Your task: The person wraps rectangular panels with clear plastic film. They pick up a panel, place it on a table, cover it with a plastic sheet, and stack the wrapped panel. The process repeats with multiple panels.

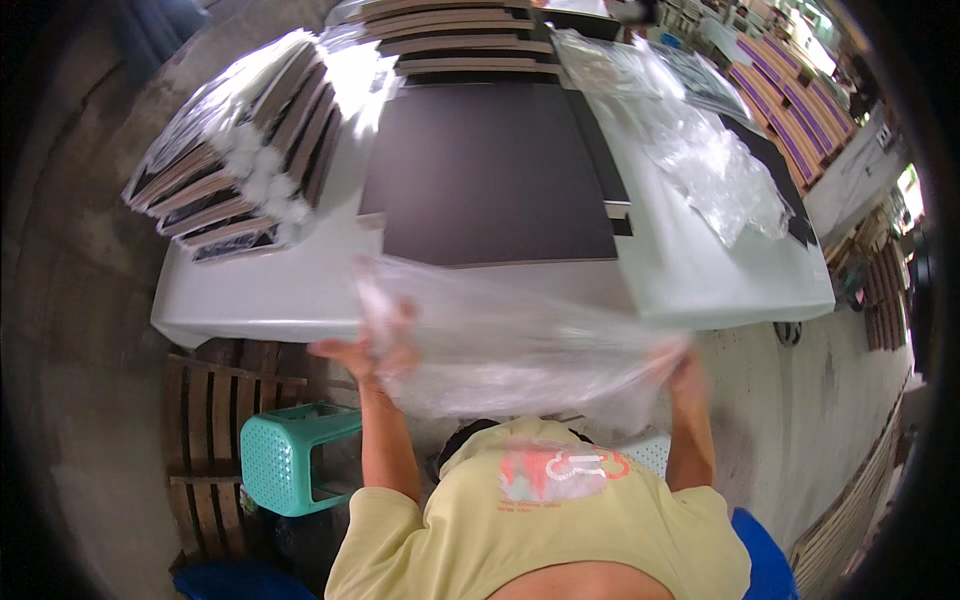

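A clear plastic bag is stretched between my two hands at the table's front edge, blurred by motion. My left hand holds its left side, partly seen through the film, with the thumb sticking out. At the other side, my right hand grips the bag's edge; its fingers are smeared. Just beyond the bag lies a dark flat board with a pale edge, on top of other dark boards. The bag's far edge overlaps the near part of this pile.
Bagged boards lean in a row at the table's left. More boards are stacked at the back. Loose clear plastic bags lie on the right. A green stool and a wooden pallet stand below left.
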`<control>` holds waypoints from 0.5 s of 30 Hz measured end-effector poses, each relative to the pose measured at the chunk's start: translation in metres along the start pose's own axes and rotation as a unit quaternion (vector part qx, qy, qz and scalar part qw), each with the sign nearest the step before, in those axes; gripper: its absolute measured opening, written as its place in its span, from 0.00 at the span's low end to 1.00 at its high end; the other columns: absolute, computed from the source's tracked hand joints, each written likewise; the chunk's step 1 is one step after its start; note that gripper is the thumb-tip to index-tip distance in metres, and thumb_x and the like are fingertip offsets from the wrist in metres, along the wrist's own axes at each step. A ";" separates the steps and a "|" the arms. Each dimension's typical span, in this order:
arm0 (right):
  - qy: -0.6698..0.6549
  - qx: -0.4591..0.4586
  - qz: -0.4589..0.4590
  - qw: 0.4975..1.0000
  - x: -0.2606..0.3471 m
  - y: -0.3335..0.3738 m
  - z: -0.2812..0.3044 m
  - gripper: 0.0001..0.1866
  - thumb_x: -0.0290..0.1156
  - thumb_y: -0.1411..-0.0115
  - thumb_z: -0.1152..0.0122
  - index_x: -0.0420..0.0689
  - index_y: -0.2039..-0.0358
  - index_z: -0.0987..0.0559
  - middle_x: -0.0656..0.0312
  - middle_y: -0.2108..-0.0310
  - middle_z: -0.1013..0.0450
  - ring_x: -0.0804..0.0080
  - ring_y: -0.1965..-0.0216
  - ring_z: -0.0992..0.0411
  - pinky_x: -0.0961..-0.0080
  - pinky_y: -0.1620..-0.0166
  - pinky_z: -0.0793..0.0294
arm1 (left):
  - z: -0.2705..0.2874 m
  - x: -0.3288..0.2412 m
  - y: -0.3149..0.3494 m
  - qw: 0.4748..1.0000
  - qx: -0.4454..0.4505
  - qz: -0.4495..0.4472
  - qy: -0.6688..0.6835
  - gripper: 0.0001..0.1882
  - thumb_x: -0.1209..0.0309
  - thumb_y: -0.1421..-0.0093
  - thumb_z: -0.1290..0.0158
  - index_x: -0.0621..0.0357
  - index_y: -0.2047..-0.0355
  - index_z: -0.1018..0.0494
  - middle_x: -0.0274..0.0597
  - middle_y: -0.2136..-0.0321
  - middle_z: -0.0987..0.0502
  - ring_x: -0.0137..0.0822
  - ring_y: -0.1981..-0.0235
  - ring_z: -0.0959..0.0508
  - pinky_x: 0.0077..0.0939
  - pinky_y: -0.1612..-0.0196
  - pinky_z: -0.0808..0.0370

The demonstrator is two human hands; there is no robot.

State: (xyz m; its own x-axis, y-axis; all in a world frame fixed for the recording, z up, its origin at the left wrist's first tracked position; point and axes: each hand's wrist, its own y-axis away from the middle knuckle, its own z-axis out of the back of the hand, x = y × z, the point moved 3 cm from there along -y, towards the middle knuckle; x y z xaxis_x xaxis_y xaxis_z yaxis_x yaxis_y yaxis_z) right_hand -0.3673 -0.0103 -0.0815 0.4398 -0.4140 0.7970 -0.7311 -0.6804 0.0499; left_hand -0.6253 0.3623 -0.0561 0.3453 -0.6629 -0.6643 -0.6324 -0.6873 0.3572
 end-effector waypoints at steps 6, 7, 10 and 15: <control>-0.124 0.251 -0.122 0.952 -0.047 -0.009 -0.133 0.31 0.53 0.47 0.52 0.42 0.51 0.35 0.61 0.62 0.35 0.74 0.64 0.37 0.73 0.60 0.37 | 0.012 -0.032 0.023 0.934 0.328 -0.079 -0.120 0.40 0.53 0.49 0.49 0.55 0.42 0.54 0.45 0.55 0.34 0.38 0.60 0.30 0.34 0.56 0.33; -0.001 0.305 -0.168 0.937 -0.059 -0.004 -0.147 0.30 0.53 0.46 0.53 0.42 0.51 0.36 0.61 0.60 0.35 0.74 0.62 0.38 0.72 0.59 0.37 | 0.024 -0.047 0.021 0.956 0.263 -0.131 0.012 0.42 0.52 0.50 0.48 0.54 0.41 0.55 0.46 0.53 0.35 0.40 0.57 0.31 0.37 0.54 0.34; 0.073 0.329 -0.138 0.931 -0.068 -0.009 -0.150 0.29 0.50 0.44 0.54 0.43 0.49 0.38 0.59 0.56 0.37 0.72 0.57 0.38 0.70 0.54 0.38 | 0.041 -0.056 0.032 0.933 0.347 -0.073 -0.058 0.37 0.54 0.51 0.46 0.56 0.46 0.48 0.45 0.56 0.33 0.39 0.59 0.30 0.35 0.55 0.33; -0.240 0.179 0.145 0.943 -0.038 -0.034 -0.167 0.27 0.47 0.41 0.57 0.44 0.47 0.39 0.58 0.51 0.38 0.69 0.52 0.38 0.67 0.49 0.39 | 0.078 -0.003 0.057 0.695 0.599 0.172 -0.359 0.13 0.66 0.52 0.42 0.65 0.71 0.25 0.35 0.78 0.24 0.25 0.72 0.28 0.19 0.70 0.32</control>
State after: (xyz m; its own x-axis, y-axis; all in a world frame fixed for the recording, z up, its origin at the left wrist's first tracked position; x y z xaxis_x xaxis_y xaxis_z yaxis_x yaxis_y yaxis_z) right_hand -0.4467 0.1293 -0.0126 0.4968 -0.7812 0.3782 -0.6714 -0.6220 -0.4029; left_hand -0.7162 0.3483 -0.0845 -0.1317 -0.1134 -0.9848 -0.8640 0.5001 0.0580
